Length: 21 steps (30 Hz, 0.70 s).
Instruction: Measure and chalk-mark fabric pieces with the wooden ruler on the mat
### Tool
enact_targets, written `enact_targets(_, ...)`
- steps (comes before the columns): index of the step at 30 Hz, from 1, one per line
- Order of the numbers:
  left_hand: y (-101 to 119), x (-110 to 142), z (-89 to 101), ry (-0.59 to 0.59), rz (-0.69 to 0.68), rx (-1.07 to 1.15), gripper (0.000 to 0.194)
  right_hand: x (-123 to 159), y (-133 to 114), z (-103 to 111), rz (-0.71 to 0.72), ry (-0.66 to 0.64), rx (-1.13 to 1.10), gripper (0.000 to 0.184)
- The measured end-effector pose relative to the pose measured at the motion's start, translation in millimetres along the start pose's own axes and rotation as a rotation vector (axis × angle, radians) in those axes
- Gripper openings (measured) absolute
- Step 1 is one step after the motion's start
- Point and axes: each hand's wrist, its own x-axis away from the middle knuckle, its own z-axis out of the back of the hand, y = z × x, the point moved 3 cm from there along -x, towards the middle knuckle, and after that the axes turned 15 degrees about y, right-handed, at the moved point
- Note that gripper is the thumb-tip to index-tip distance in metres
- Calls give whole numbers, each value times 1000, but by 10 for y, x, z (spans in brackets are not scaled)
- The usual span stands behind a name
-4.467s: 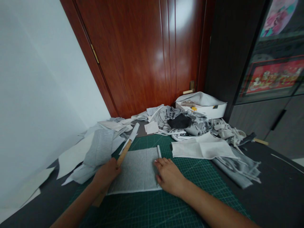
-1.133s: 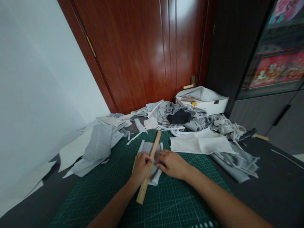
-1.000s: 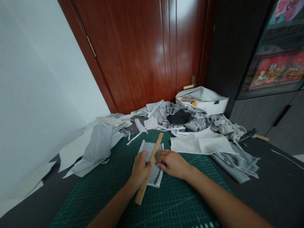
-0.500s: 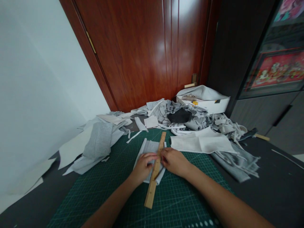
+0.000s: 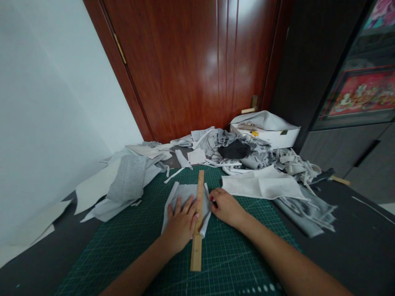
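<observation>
A piece of light grey cloth lies on the green cutting mat, its left and right edges turned over or rolled. Lengthwise across its right part runs a wooden ruler, whose near end reaches past the cloth onto the mat. My left hand rests flat and spread on the cloth, its fingertips against the ruler's left side. At the cloth's right edge is my right hand, fingers curled in a pinch. What is between those fingertips, if anything, is too small to tell.
White fabric overlaps the mat's far right. Grey cloth scraps lie along the left wall, and a heap of offcuts spreads at the back beside a white box. Behind stands a wooden door.
The ruler has swung from a slant to nearly straight, its far end going left. My left hand has flattened and spread on the cloth. My right hand has drawn off the ruler to the cloth's edge.
</observation>
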Motion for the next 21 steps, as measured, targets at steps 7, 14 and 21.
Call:
enact_targets(7,-36,145,33,120,2,-65,48,32,-183,-70,134,116,-35,23)
enact_targets(14,-28,18,-96,236,-172,158,50,97,-347,-27,344,49,-81,17)
enact_targets(21,-68,44,-120,196,-190,282,49,85,-299,-76,283,52,-68,17)
